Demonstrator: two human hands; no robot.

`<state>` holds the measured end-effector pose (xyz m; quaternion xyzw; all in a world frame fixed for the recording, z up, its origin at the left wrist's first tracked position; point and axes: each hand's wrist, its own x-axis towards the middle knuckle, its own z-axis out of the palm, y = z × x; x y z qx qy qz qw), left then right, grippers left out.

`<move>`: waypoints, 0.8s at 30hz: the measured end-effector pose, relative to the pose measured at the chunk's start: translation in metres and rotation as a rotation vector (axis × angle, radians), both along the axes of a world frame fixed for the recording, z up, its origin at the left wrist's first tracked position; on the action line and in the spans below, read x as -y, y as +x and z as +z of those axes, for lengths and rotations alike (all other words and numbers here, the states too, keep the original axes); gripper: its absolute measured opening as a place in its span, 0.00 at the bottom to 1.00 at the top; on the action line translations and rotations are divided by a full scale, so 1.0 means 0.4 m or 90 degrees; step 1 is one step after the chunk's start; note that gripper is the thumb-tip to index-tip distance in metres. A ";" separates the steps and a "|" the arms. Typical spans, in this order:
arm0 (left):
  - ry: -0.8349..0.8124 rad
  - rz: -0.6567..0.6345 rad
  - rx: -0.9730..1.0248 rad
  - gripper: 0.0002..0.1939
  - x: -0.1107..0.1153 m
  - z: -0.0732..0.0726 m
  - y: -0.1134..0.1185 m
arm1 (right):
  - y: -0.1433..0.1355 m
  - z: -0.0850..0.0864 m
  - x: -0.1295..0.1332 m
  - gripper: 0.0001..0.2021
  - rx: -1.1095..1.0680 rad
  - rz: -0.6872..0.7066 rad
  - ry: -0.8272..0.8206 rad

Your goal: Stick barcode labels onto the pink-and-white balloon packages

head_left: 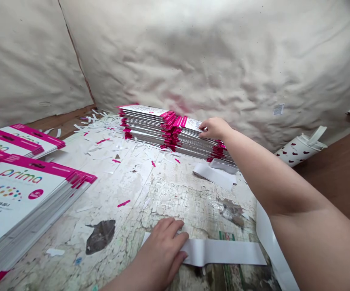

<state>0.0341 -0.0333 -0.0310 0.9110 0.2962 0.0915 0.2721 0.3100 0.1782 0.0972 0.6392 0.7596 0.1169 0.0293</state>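
Note:
My left hand (165, 248) lies palm down on the worn white tabletop, its fingers stretched out over one end of a white paper strip (232, 252). The rest of that strip runs to the right, with a raised fold near my thumb. Farther off, my right hand (215, 128) is at the top of the right back stack of pink-and-white printed packets (193, 141). Its fingers are curled and pinch at the top packet (190, 122); the fingertips are partly hidden. Touching that stack on the left is a second, similar stack (146, 125).
Large piles of "prima" packets (20, 190) stand at the left. White and pink paper scraps (102, 139) litter the back left. Another loose white strip (216, 174) lies before the right stack. A heart-patterned tumbler (299, 148) leans at the right. Sheeting (193, 60) covers the walls.

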 end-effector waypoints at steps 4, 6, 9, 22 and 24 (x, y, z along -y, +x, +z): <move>0.005 0.005 0.015 0.14 0.002 -0.003 0.000 | -0.008 -0.001 -0.002 0.13 0.013 0.003 0.011; 0.000 0.006 0.012 0.14 0.002 -0.003 0.001 | -0.021 -0.012 -0.002 0.15 0.011 -0.009 0.034; -0.005 0.007 0.010 0.14 -0.002 0.000 0.001 | -0.051 -0.042 0.003 0.17 -0.015 -0.058 0.096; -0.279 0.152 0.295 0.20 -0.058 0.020 -0.013 | -0.074 0.148 0.160 0.20 -0.673 0.260 0.486; -0.410 0.172 0.367 0.28 -0.079 0.049 -0.029 | -0.114 0.152 0.328 0.16 -0.654 0.269 0.378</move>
